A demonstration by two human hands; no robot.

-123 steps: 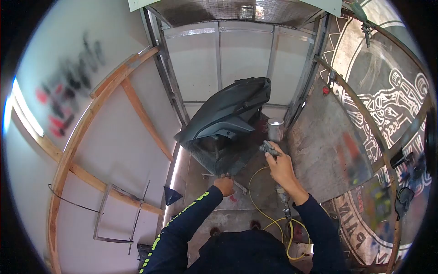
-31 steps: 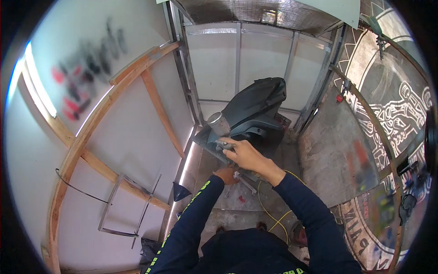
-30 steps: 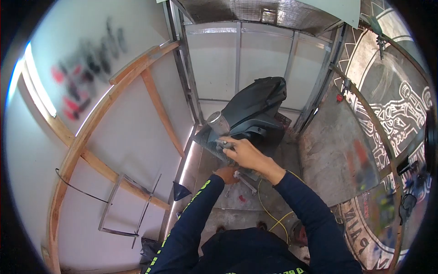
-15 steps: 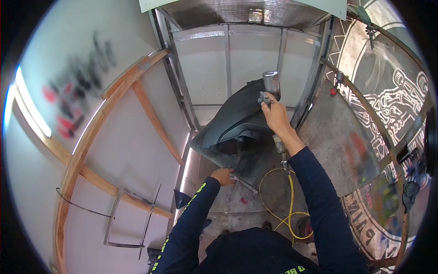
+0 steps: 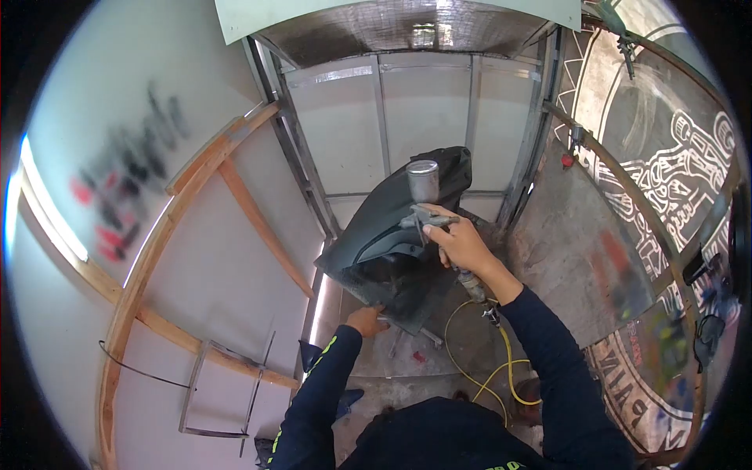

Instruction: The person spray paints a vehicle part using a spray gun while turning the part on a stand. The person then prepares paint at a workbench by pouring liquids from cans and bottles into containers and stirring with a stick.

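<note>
A dark grey moulded vehicle body panel (image 5: 376, 213) stands tilted in front of me, with a recessed opening near its lower part. My left hand (image 5: 366, 321) is closed at the panel's lower edge, beside a metal support (image 5: 427, 338); the fingertips are partly hidden. In my right hand (image 5: 464, 243) is a spray gun (image 5: 423, 218), wrapped by the fingers and held over the panel's right side. The gun's metal cup (image 5: 423, 185) points upward. A fitting (image 5: 472, 287) below the handle joins a yellow air hose (image 5: 513, 368).
White wall panels with wooden beams (image 5: 149, 274) stand on the left. A metal frame (image 5: 188, 388) sticks out there. At the right is a painted board (image 5: 666, 164) behind a curved rail. The yellow hose loops on the floor near my feet.
My right hand has brought the spray gun left and down, across the front of the panel. The panel appears turned or tilted differently, with my left hand still at its lower edge.
</note>
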